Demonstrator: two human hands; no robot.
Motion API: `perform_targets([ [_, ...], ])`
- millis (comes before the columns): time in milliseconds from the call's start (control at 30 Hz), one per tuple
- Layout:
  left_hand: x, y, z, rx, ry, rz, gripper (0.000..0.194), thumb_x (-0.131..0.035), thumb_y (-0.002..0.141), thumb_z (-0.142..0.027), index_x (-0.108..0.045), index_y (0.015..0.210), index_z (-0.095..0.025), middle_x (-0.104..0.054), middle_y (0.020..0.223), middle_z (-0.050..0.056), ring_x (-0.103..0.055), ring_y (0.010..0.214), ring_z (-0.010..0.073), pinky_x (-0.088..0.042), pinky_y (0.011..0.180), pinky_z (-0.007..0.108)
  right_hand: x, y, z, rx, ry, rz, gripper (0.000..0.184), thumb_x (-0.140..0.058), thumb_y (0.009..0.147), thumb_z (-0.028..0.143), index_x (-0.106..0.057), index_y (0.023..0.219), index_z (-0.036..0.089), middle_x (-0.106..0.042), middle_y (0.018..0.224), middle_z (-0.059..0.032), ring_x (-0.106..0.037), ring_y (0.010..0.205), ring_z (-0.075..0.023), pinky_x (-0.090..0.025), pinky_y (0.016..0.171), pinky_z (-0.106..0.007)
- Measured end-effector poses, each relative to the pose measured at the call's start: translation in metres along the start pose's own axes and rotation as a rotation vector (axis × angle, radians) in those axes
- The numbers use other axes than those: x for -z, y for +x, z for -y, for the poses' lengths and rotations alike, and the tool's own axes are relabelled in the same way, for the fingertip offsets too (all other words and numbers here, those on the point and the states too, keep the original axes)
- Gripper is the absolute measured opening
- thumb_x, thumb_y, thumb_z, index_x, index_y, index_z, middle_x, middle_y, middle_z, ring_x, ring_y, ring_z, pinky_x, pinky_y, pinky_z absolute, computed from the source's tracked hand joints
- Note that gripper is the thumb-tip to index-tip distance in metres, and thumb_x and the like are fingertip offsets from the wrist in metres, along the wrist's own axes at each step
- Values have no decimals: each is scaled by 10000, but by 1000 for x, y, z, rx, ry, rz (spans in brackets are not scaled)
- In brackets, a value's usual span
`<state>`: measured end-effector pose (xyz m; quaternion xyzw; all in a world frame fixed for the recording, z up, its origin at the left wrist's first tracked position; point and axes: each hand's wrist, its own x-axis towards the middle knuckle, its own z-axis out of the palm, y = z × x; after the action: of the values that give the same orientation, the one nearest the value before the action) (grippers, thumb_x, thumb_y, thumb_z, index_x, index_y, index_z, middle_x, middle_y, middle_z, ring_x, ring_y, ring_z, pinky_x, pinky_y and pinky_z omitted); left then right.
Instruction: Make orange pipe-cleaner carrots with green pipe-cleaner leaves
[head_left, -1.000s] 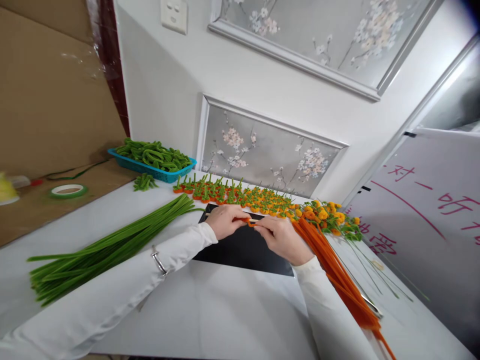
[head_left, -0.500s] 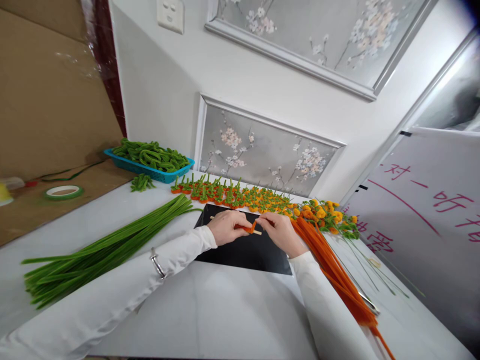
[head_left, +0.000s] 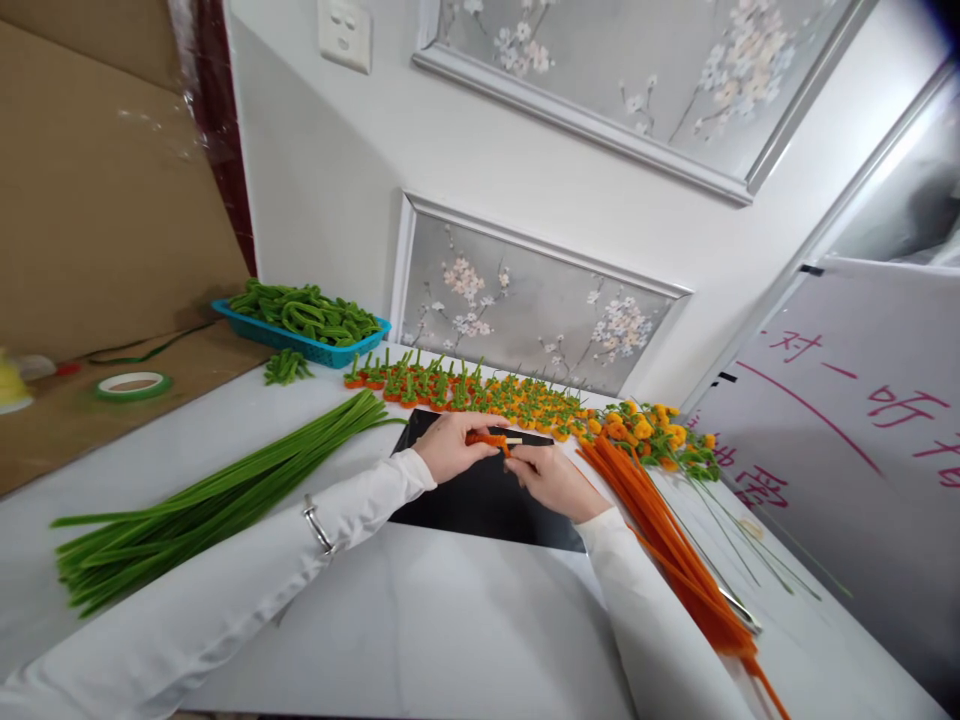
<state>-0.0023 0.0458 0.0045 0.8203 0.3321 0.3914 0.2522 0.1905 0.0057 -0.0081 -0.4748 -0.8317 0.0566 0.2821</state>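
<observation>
My left hand (head_left: 454, 446) is closed around a thin pale wooden stick (head_left: 515, 441), whose bare tip points right. An orange pipe cleaner (head_left: 489, 439) is coiled round the stick beside my left fingers. With fingertips pinched, my right hand (head_left: 551, 480) grips the pipe cleaner's loose end just below the stick. Both hands are above a black mat (head_left: 480, 510). To the right lies a bundle of orange pipe cleaners (head_left: 675, 550), and on the left a bundle of green pipe cleaners (head_left: 225, 490).
Behind the mat stand rows of small orange-and-green pieces (head_left: 435, 385). Yellow flowers (head_left: 641, 428) lie at the right end. A blue basket (head_left: 330, 353) holds green looped pieces. Green tape (head_left: 133, 386) rests on cardboard at left. A metal tool (head_left: 739, 610) lies partly under the orange bundle.
My right hand has moved down and slightly left, bringing the loose orange end from above the stick to below it. The stick has risen and turned closer to level.
</observation>
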Motion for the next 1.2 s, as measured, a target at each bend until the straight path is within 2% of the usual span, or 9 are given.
perform_targets([
  [100,1,0,0,-40,-23,-12,333,-613,717,-152,-685,1039,-201,-688,940,32,-636,856,155,-478,815,251,1,0,2,5,-10,5,244,-480,870,226,-585,653,191,-582,573,9,-520,534,-105,-346,539,-191],
  [200,1,2,3,-43,-28,-40,278,-620,715,-164,-709,978,-186,-692,917,39,-637,864,158,-479,831,256,2,0,2,12,-17,5,225,-481,869,223,-589,675,196,-580,582,12,-519,539,-106,-345,538,-190],
  [400,-1,4,15,87,-119,-8,324,-586,746,-207,-672,1052,-143,-693,913,61,-603,568,113,-508,586,242,6,-1,10,62,-83,-34,246,-463,882,241,-588,673,206,-591,607,8,-510,532,-114,-333,521,-203],
  [567,4,2,11,-19,144,-40,268,-578,759,-193,-705,994,-191,-673,803,23,-609,684,132,-463,668,230,11,-4,21,85,-174,-70,224,-476,884,235,-609,705,207,-624,654,-14,-561,595,-133,-354,562,-218],
  [667,8,0,5,-61,294,-3,257,-557,782,-204,-714,984,-210,-661,810,24,-603,724,150,-433,667,233,13,-4,23,103,-181,-98,221,-466,898,249,-639,766,212,-651,724,-33,-595,673,-148,-385,615,-224],
  [800,8,-1,1,-102,370,51,250,-544,802,-217,-712,984,-246,-667,838,18,-602,755,159,-411,689,238,13,-3,21,122,-137,-177,229,-445,918,266,-669,894,227,-672,834,-44,-616,766,-154,-419,690,-228],
  [967,5,-1,2,-130,332,100,225,-576,793,-243,-715,970,-246,-673,825,18,-603,764,154,-411,698,224,13,-1,18,93,-106,-267,215,-471,908,290,-676,898,230,-674,849,-43,-618,788,-162,-433,711,-246],
  [1200,3,-1,0,-93,214,116,190,-599,755,-206,-730,893,-212,-690,843,26,-611,764,155,-421,693,220,11,5,7,53,83,-357,169,-534,860,294,-677,822,213,-673,810,-32,-608,762,-156,-452,710,-255],
])
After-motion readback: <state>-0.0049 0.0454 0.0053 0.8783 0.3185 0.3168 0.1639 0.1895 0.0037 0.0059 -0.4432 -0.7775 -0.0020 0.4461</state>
